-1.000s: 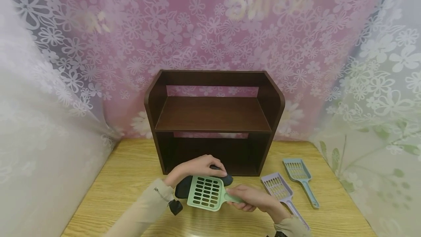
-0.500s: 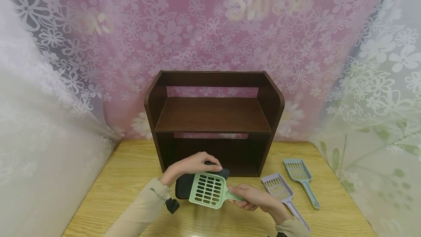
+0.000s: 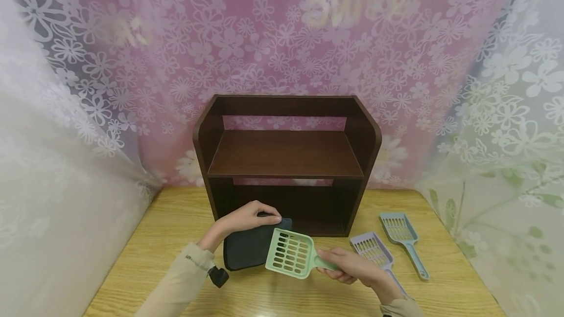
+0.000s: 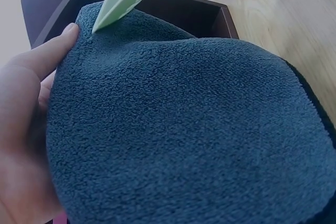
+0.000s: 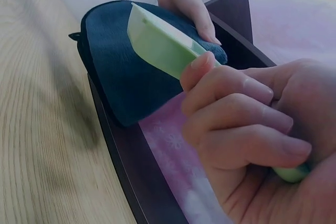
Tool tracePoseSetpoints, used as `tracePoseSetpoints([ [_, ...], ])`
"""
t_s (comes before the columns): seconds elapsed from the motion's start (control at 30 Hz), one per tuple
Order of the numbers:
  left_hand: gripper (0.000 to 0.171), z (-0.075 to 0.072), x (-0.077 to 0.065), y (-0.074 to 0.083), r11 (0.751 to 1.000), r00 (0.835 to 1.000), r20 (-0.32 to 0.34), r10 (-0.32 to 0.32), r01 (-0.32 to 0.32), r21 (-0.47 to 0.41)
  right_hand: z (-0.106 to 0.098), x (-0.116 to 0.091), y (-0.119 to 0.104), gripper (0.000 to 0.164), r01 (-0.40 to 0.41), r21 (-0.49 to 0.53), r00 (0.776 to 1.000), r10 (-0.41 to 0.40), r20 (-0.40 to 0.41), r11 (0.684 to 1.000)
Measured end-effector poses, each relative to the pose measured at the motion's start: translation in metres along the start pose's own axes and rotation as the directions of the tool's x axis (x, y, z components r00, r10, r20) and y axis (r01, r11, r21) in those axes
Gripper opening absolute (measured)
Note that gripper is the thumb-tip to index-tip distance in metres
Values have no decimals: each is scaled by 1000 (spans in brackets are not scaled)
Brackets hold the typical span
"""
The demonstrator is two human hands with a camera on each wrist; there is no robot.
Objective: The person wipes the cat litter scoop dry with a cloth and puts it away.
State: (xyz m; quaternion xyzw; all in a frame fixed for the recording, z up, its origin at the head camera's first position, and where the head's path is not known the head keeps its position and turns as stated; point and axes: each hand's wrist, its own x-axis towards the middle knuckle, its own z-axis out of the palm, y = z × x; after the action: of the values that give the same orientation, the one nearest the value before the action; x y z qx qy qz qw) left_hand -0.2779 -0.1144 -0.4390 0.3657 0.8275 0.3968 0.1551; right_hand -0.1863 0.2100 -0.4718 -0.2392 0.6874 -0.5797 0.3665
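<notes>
My right hand (image 3: 352,265) grips the handle of a pale green slotted litter scoop (image 3: 289,254), its fingers curled round it in the right wrist view. A dark blue fuzzy cloth (image 3: 246,248) hangs from my left hand (image 3: 248,216), pinched near its upper edge between thumb and fingers. The scoop's head overlaps the cloth's right side in the head view. From the left wrist, the cloth (image 4: 184,119) fills most of the view, and the edge of the scoop (image 4: 123,1) shows at its top corner.
Behind the hands stands a dark brown two-level shelf (image 3: 286,153). To the right, a purple slotted scoop (image 3: 387,258) and a blue-grey one (image 3: 410,246) lie on the wooden table (image 3: 167,219). Flowered curtains (image 3: 282,53) hang at the back and sides.
My left hand has moved left with the cloth, while my right hand has shifted the scoop a little to the right. More of the cloth shows from behind the scoop.
</notes>
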Motion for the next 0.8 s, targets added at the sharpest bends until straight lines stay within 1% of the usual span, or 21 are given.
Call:
tracePoseSetpoints([
  [0.13,24,-1,-4,-5,999,1000,-9,7,-7,-32,-2,-5,3,45,-13,-10,1000,13,-14,1000],
  [0.23,24,0,-7,-9,999,999,-37,9,-11,-50,-3,-8,5,44,-14,-12,1000,14,-27,1000],
  [0.37,23,2,-9,-12,998,994,-113,-7,0,-59,-3,-9,4,44,-9,3,998,9,-65,1000],
  [0.47,23,8,-8,-13,998,981,-191,-28,15,-67,-2,-9,3,45,-9,45,991,15,-131,999],
  [0.57,23,17,-5,-12,997,961,-271,-53,34,-76,-2,-6,3,47,5,105,979,17,-205,994],
  [0.63,24,25,-3,-11,995,943,-326,-70,44,-85,0,-4,4,47,24,153,967,16,-255,988],
  [0.7,25,33,0,-8,994,918,-386,-93,60,-96,4,0,5,47,54,190,953,7,-304,980],
  [0.8,28,45,4,-2,988,868,-477,-137,86,-127,13,6,6,47,91,229,928,1,-374,969],
])
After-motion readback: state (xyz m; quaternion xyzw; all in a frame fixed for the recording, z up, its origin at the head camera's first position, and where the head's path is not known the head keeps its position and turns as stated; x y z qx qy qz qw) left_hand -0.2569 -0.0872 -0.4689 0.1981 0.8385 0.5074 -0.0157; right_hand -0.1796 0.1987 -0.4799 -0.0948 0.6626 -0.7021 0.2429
